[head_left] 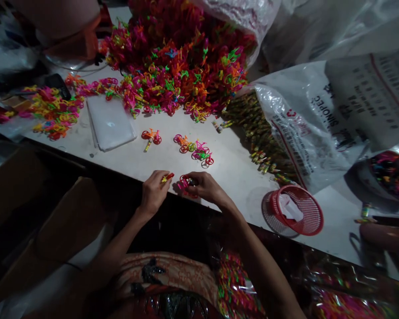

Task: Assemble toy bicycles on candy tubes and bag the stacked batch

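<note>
Near the table's front edge, my left hand point(155, 190) pinches a small red and yellow plastic piece point(167, 178). Just to its right, my right hand point(206, 186) has its fingers closed on a pink and red toy bicycle point(184, 182), partly covered by the fingertips. Beyond the hands lies a short row of several toy bicycles point(194, 148) in orange, pink, green and red. Farther left is an orange and red toy bicycle point(151, 136) with a yellow patterned stick point(148, 145) against it.
A big heap of colourful plastic toys point(173, 75) covers the back. Left stand a stack of clear plastic sleeves point(111, 124), a smaller toy pile point(58, 110) and a dark phone point(58, 85). Right are patterned sticks point(259, 133) beside a white printed bag point(306, 106), and a red mesh basket point(314, 210).
</note>
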Demonstrator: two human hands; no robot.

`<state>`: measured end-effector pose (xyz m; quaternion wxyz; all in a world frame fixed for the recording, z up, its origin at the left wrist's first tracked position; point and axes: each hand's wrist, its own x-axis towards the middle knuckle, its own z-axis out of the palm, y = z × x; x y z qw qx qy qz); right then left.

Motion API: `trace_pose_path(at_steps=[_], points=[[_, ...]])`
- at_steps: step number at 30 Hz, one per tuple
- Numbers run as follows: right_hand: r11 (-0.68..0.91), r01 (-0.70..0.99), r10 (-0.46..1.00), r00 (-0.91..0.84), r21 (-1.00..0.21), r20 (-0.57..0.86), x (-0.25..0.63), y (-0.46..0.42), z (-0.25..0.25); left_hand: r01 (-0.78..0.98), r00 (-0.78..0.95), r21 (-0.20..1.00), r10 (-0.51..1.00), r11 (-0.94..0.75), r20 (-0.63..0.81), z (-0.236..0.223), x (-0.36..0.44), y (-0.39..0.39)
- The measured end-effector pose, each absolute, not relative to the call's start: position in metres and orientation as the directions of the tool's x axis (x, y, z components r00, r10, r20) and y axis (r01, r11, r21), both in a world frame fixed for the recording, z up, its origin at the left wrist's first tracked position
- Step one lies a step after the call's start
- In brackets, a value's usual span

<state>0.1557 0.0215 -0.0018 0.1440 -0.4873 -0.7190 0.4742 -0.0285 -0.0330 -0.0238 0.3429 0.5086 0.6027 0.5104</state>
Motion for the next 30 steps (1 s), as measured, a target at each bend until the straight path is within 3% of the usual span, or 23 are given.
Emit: trace_pose_path(at_steps=[2,4,7,9,13,15,17,20,22,26,30], points=[[0.026,0.586,0.892,-0.38,-0.81,-0.246,0.159,0.029,-0.012,-0.067,-0.303,0.987,0.939,0.147,-0.16,-0.023,-0.033,-0.022],[0.023,0.618,0.94,-0.28,-0.786,-0.194,0.16,0.035,-0.017,-0.352,-0.23,0.89,0.895,0.289,-0.381,-0.02,-0.037,-0.012],[0.079,0.658,0.992,-0.124,-0.749,-0.004,0.155,0.035,-0.014,-0.51,-0.182,0.779,0.839,0.365,-0.512,-0.013,-0.038,-0.002],[0.095,0.599,0.995,-0.085,-0.795,0.055,0.149,0.026,-0.01,-0.535,-0.208,0.766,0.823,0.356,-0.528,-0.011,-0.035,0.0],[-0.082,0.186,0.96,-0.249,-0.979,-0.128,0.135,0.004,-0.006,-0.559,-0.197,0.761,0.84,0.328,-0.506,-0.009,-0.024,-0.004],[-0.215,0.01,0.943,-0.256,-0.976,-0.211,0.13,0.0,-0.006,-0.557,-0.177,0.762,0.848,0.332,-0.499,-0.008,-0.019,-0.007],[-0.229,-0.072,0.967,-0.134,-0.971,-0.218,0.128,0.0,-0.005,-0.499,-0.165,0.793,0.861,0.348,-0.482,-0.007,-0.018,-0.009],[-0.076,-0.002,0.997,-0.001,-0.997,-0.076,0.126,0.004,-0.002,-0.28,-0.121,0.882,0.897,0.38,-0.425,-0.004,-0.019,-0.011],[0.008,0.092,0.993,-0.122,-0.996,-0.003,0.127,0.006,0.0,-0.204,-0.095,0.907,0.915,0.368,-0.393,-0.002,-0.019,-0.012],[0.043,0.147,0.956,-0.292,-0.988,-0.002,0.128,0.002,0.0,-0.382,-0.176,0.874,0.904,0.302,-0.389,-0.004,-0.014,-0.014],[-0.178,0.084,0.925,-0.325,-0.98,-0.196,0.129,-0.003,-0.003,-0.554,-0.131,0.765,0.872,0.33,-0.471,-0.011,-0.012,-0.016]])
